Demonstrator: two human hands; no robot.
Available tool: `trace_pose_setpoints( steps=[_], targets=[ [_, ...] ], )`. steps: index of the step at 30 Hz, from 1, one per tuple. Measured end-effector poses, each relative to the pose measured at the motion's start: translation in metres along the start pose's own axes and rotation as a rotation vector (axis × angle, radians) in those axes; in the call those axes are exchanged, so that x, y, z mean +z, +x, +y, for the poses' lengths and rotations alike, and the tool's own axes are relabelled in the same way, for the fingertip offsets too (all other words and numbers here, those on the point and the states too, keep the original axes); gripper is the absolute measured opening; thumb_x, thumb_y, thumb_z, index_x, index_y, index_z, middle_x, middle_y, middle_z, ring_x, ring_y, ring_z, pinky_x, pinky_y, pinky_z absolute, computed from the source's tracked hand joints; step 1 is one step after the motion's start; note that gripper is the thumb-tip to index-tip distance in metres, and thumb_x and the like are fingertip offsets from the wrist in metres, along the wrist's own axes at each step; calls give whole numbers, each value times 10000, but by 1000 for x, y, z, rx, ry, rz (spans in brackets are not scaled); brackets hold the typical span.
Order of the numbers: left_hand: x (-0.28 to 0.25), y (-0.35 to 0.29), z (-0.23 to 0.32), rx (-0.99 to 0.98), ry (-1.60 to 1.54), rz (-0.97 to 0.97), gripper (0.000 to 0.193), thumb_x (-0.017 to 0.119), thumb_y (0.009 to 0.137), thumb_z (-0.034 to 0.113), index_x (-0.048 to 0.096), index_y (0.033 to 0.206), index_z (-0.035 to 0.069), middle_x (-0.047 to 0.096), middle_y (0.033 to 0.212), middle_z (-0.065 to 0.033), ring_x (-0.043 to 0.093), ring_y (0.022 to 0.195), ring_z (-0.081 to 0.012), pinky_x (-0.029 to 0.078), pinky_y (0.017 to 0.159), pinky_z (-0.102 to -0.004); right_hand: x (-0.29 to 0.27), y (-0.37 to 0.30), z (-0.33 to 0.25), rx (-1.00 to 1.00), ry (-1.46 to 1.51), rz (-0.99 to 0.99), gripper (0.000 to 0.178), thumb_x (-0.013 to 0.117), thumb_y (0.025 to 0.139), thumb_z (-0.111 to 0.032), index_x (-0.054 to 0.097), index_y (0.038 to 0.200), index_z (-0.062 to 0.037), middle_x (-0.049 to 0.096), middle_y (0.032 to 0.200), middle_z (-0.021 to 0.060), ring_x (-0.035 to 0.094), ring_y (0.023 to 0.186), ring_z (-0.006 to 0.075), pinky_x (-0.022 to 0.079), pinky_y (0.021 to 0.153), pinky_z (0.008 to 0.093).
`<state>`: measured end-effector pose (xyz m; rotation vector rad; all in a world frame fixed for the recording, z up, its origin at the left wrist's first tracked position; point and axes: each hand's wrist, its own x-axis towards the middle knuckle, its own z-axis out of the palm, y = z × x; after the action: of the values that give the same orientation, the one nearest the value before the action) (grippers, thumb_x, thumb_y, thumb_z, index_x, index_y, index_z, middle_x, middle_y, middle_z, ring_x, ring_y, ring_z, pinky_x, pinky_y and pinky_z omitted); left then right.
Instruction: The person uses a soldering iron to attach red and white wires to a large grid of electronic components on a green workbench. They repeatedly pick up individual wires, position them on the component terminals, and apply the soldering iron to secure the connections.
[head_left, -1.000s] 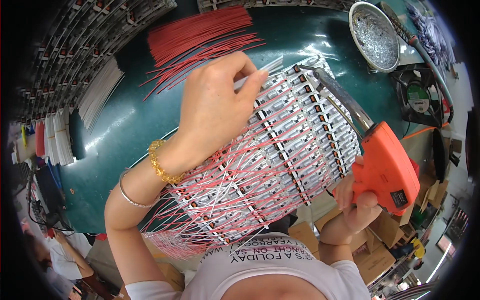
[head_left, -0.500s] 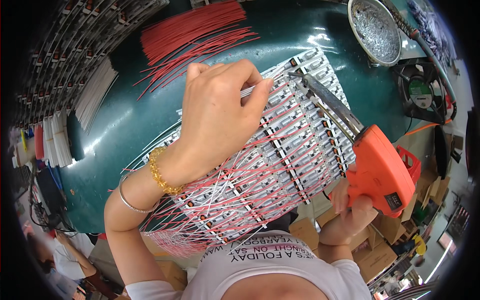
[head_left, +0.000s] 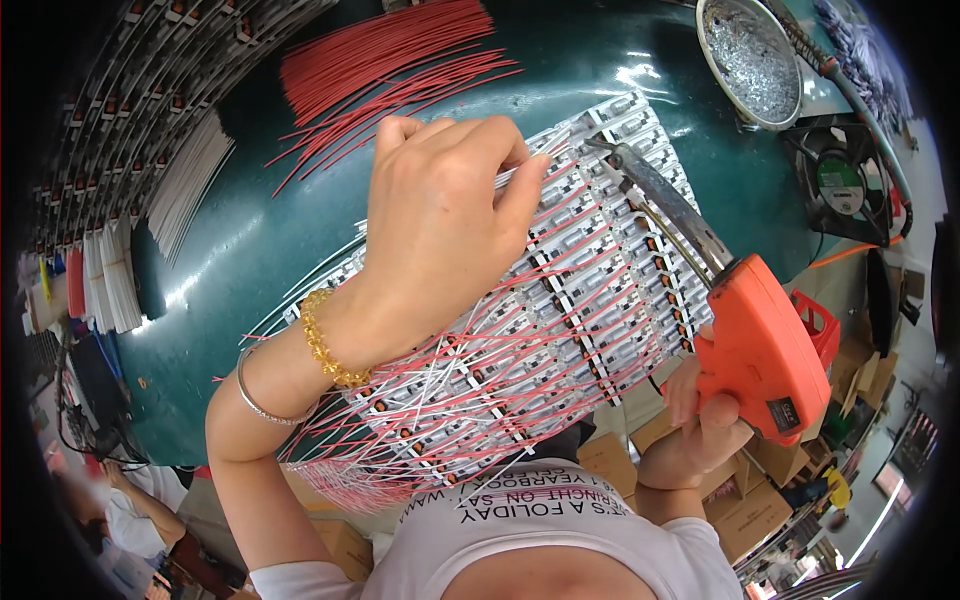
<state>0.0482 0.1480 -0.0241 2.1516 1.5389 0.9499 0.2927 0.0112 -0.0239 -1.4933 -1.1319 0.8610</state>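
My left hand is above the far left part of a panel of circuit boards. Its thumb and fingers are pinched on thin white wires, partly hidden by the fingers. At the right edge, my right hand grips an orange-red soldering gun by its handle. The gun's dark tip points to the far end of the panel, close to my left fingertips; whether it touches is hard to tell. Rows of red and white wires run from the boards toward the lower left.
Red wires lie in a pile at the back. White wires lie at the left beside stacked board strips. A metal dish of solder scraps and a black fan stand at the back right. Cardboard boxes are below the table.
The soldering gun's tip has shifted slightly right, away from my left fingertips. My left hand has barely moved and keeps its pinch on the wires.
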Motion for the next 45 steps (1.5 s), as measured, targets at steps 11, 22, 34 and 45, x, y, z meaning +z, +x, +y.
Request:
trace_pose_setpoints(
  steps=[11,22,34,45],
  targets=[
    [0,-1,0,5,33,-6,184,718,820,171,628,724,42,628,659,-60,561,622,-208,345,740,-344,-11,3,8,-46,-175,-145,846,632,860,-565,433,1255,156,444,514,-21,400,393,69,341,419,225],
    [5,-1,-2,99,83,67,193,740,801,169,619,696,60,602,634,-45,526,594,-202,332,713,-345,-1,6,1,-41,-85,-188,800,629,885,-521,418,1264,151,447,524,-22,415,395,72,352,418,226],
    [5,-3,-2,91,105,56,179,742,794,157,618,704,65,607,643,-42,524,602,-200,337,731,-340,10,10,-21,15,102,110,861,626,856,-589,422,1243,153,433,514,-8,412,381,84,354,392,235],
    [3,-2,0,134,71,172,143,707,823,142,602,745,83,556,594,-31,532,571,-228,360,654,-346,-21,96,-11,-211,-133,214,629,584,947,-441,487,1245,104,367,499,-27,383,381,79,362,395,243]
  ],
)
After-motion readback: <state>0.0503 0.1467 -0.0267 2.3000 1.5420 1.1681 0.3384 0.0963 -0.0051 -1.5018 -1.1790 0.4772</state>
